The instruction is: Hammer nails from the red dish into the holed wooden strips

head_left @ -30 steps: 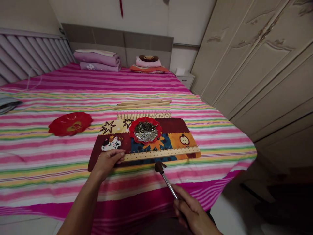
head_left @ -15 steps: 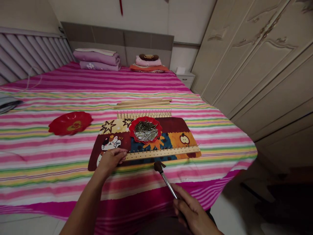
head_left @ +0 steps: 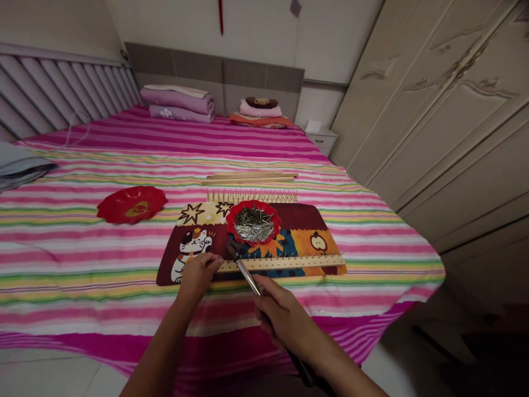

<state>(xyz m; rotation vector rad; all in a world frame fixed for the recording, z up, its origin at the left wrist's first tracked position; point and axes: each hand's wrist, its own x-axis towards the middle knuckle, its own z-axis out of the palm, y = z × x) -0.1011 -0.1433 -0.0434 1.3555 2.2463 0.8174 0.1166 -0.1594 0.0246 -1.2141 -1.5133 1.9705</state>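
My left hand point(head_left: 202, 271) pinches thumb and fingers together at the left end of a light wooden strip point(head_left: 285, 264); whatever is between the fingertips is too small to make out. Along the strip runs a row of holes, with several nails standing up from it. My right hand point(head_left: 285, 314) is wrapped round a hammer point(head_left: 248, 275) with a metal shaft and dark grip. Its dark head is just right of my left fingertips, over the strip. Behind the strip, a red scalloped bowl point(head_left: 276, 234) holds a heap of loose nails point(head_left: 254, 223).
Under the strip and bowl lies a patterned mat point(head_left: 324, 220) on the striped bedspread point(head_left: 372, 237). Beyond it stands a nail-studded wooden piece point(head_left: 252, 197), then several bare wooden strips point(head_left: 256, 177). A red plate point(head_left: 124, 207) lies to the left. Folded bedding point(head_left: 179, 105) is at the headboard.
The hammer has moved left and forward, from in front of the strip to beside my left fingertips. My left hand stays at the strip's left end. The whole view has shifted slightly.
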